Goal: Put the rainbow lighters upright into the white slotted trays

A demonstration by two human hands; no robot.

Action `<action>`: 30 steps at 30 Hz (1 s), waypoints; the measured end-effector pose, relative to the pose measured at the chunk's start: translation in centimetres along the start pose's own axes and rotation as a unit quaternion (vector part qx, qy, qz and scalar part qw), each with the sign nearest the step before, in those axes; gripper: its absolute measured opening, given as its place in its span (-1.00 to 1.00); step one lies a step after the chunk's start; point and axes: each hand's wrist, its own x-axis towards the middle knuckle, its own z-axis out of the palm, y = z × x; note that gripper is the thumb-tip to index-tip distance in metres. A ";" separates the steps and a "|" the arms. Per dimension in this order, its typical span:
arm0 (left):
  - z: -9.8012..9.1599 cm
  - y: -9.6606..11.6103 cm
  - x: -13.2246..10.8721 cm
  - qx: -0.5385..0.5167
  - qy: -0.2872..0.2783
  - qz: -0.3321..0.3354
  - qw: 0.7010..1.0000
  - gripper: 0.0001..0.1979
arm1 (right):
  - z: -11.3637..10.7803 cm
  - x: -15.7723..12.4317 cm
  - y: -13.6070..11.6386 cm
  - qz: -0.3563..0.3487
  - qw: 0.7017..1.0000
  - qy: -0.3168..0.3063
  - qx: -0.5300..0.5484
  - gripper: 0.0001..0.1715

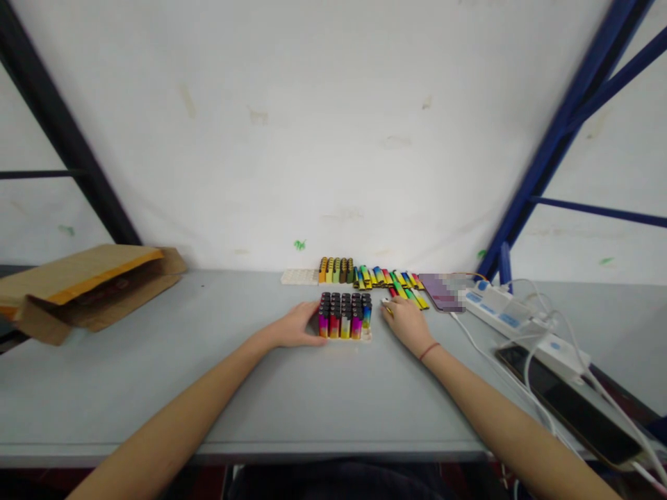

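A pale tray (pixel 346 339) in the middle of the table holds several rows of upright lighters (pixel 342 316) with black tops and bright multicoloured bodies. Its front right corner has an unfilled slot. My left hand (pixel 299 325) grips the tray's left side, thumb at the front corner and fingers further back. To the right of the tray, my right hand (pixel 407 323) has its fingers closed around a small lighter (pixel 386 303), of which only a pale end and a bit of yellow show. Just behind that hand lies a pile of loose colourful lighters (pixel 380 277).
Behind the tray stand a block of yellow, green and brown lighters (pixel 336 271) and a white tray (pixel 299 277). A purple phone (pixel 438 292), power strip (pixel 508 314), white cables and a dark phone (pixel 570 405) occupy the right. A brown paper bag (pixel 99 281) lies left.
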 end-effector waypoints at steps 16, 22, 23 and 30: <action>1.3 -0.6 1.0 0.080 0.049 -0.043 0.995 -0.19 | 0.6 0.2 0.6 0.008 0.956 0.008 0.292 -0.75; 1.1 -0.3 0.9 0.081 0.040 -0.030 0.995 -0.32 | 0.1 -0.1 -1.0 0.086 0.784 -0.007 0.615 -0.52; 1.1 -0.4 0.9 0.081 0.039 -0.028 0.996 -0.33 | -0.1 -0.1 -1.3 0.114 0.761 -0.013 0.638 -0.53; 1.0 -0.4 0.8 0.087 0.034 -0.016 0.996 -0.37 | -0.8 -0.1 -1.5 0.234 0.631 -0.090 0.734 -0.49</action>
